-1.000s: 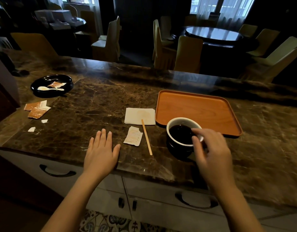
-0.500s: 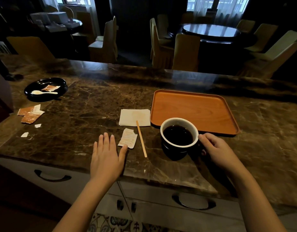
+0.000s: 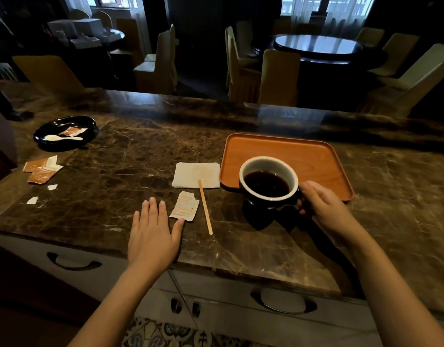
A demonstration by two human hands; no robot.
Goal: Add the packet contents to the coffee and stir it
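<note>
A dark cup (image 3: 268,182) with a white inside holds black coffee. It hangs just above the marble counter, overlapping the near left corner of the orange tray (image 3: 286,156). My right hand (image 3: 321,206) grips the cup by its handle side. A torn white packet (image 3: 184,206) lies flat on the counter, with a wooden stir stick (image 3: 205,207) just right of it. My left hand (image 3: 152,232) rests flat on the counter, fingers spread, its thumb touching the packet's near edge.
A folded white napkin (image 3: 196,175) lies behind the packet. A black dish (image 3: 66,132) with a white spoon and a packet sits at far left, with opened brown packets (image 3: 42,169) and paper scraps near it. Chairs and tables stand beyond the counter.
My right hand moved from above the cup's rim to its handle, gripped it and lifted the cup off the counter toward the tray. My left hand stayed flat.
</note>
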